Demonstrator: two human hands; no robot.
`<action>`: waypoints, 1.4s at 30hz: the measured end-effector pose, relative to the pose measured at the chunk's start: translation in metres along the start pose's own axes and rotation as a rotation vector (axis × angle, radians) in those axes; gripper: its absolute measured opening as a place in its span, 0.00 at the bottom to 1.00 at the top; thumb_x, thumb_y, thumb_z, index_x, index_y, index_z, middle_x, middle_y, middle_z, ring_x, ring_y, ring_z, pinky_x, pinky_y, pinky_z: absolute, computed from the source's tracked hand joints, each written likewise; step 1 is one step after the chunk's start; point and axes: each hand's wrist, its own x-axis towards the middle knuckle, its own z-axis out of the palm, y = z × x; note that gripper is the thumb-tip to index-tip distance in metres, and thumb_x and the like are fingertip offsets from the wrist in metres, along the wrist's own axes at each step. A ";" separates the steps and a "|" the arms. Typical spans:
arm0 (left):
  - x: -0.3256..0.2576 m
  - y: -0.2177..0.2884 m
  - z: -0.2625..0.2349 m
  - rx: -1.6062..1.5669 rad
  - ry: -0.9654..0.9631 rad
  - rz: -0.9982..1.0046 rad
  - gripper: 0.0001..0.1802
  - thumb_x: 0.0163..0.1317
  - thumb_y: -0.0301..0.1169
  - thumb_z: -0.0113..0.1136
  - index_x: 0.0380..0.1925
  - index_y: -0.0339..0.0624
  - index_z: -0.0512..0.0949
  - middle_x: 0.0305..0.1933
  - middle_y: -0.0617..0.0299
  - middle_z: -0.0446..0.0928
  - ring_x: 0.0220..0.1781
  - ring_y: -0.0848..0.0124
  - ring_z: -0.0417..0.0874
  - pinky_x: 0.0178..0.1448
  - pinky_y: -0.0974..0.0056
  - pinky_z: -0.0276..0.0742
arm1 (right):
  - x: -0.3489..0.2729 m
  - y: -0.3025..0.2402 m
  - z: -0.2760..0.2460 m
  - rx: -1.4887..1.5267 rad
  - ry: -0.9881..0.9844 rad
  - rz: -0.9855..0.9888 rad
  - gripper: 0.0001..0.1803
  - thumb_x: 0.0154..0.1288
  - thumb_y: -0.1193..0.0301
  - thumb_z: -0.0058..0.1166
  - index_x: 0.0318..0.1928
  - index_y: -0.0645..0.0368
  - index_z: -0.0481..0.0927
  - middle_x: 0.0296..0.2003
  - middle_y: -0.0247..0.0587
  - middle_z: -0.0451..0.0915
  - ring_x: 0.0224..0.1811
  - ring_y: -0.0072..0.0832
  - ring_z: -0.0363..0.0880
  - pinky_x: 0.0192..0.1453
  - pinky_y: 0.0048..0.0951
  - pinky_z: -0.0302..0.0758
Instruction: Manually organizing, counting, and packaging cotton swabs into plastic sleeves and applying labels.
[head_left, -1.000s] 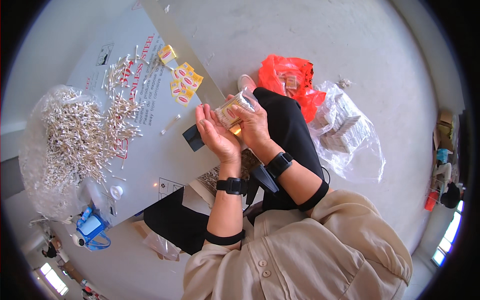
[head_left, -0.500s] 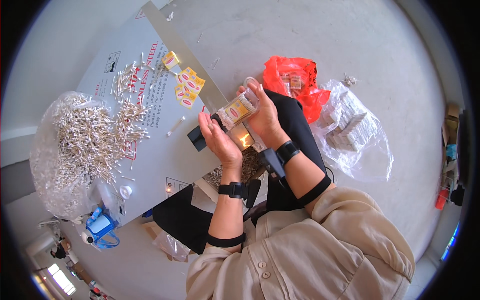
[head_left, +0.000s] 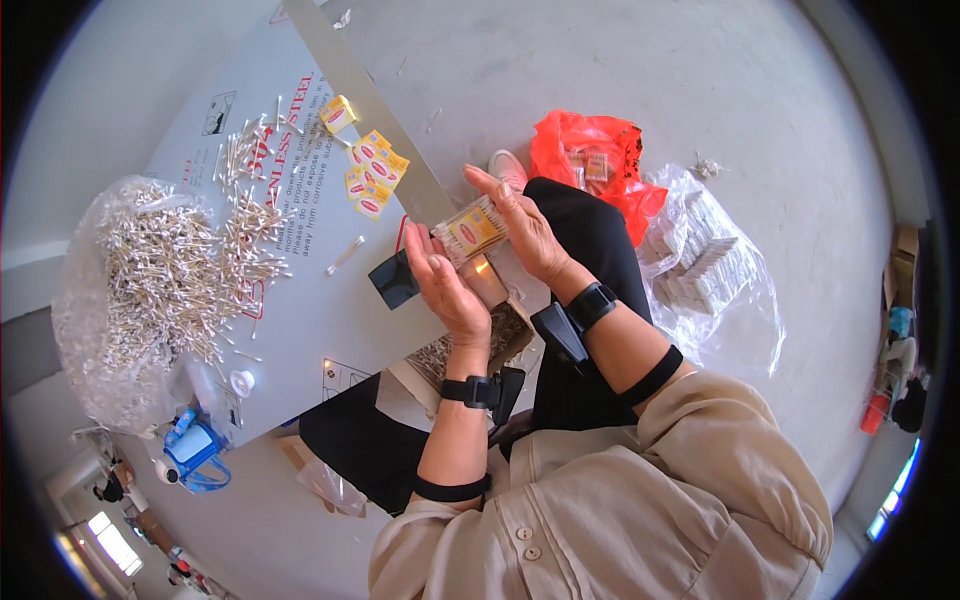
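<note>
Fingers of both hands close on a small clear pack of cotton swabs [head_left: 470,230] w/ a yellow-red label. Left hand [head_left: 448,290] holds it from below-left, palm turned up, thumb near the pack's lower edge. Right hand [head_left: 525,232] covers the pack's right side, fingers stretched along it and pressing it. So both hands are grasping the pack, held between them above the person's lap, at the edge of the grey board [head_left: 300,270].

Just beside the left hand, on the board, lies a small black square thing [head_left: 393,280]. Under the hands sits an open cardboard box [head_left: 478,345] w/ more swabs inside. Each wrist carries a black band w/ a device.

Further left on the board are several yellow-red labels [head_left: 372,172], some loose swabs, and a big heap of swabs [head_left: 165,270] on clear plastic. At right, on the floor, an orange plastic bag [head_left: 595,165] and a clear bag w/ filled packs [head_left: 710,270] lie near the person's black-trousered leg. A blue thing [head_left: 195,452] stands at the lower left; cannot tell what it is.
</note>
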 end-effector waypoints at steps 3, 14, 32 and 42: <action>-0.001 -0.003 0.001 -0.064 0.033 0.031 0.42 0.73 0.53 0.40 0.72 0.31 0.46 0.77 0.43 0.47 0.79 0.52 0.47 0.80 0.51 0.43 | -0.002 -0.004 0.002 0.046 -0.008 0.027 0.33 0.80 0.50 0.26 0.69 0.62 0.66 0.69 0.42 0.66 0.73 0.30 0.58 0.76 0.32 0.51; 0.004 -0.004 0.006 -0.316 0.148 -0.143 0.39 0.73 0.51 0.43 0.71 0.33 0.50 0.74 0.42 0.52 0.74 0.56 0.59 0.77 0.51 0.53 | 0.000 0.006 -0.002 0.156 -0.067 0.028 0.27 0.78 0.57 0.39 0.68 0.61 0.66 0.67 0.42 0.68 0.71 0.31 0.61 0.74 0.32 0.57; -0.010 0.003 0.006 -0.131 0.016 -0.098 0.44 0.73 0.56 0.39 0.74 0.34 0.44 0.78 0.43 0.46 0.79 0.55 0.50 0.80 0.53 0.45 | 0.026 -0.021 -0.001 -1.585 -0.274 -0.676 0.06 0.54 0.68 0.57 0.30 0.56 0.76 0.27 0.31 0.75 0.39 0.28 0.73 0.47 0.35 0.65; -0.006 0.002 0.001 -0.262 -0.005 -0.111 0.42 0.73 0.57 0.39 0.74 0.37 0.46 0.76 0.46 0.53 0.76 0.60 0.56 0.79 0.54 0.47 | 0.023 -0.032 0.005 -1.577 -0.362 -0.521 0.12 0.53 0.73 0.57 0.40 0.60 0.76 0.38 0.38 0.77 0.50 0.33 0.73 0.62 0.39 0.63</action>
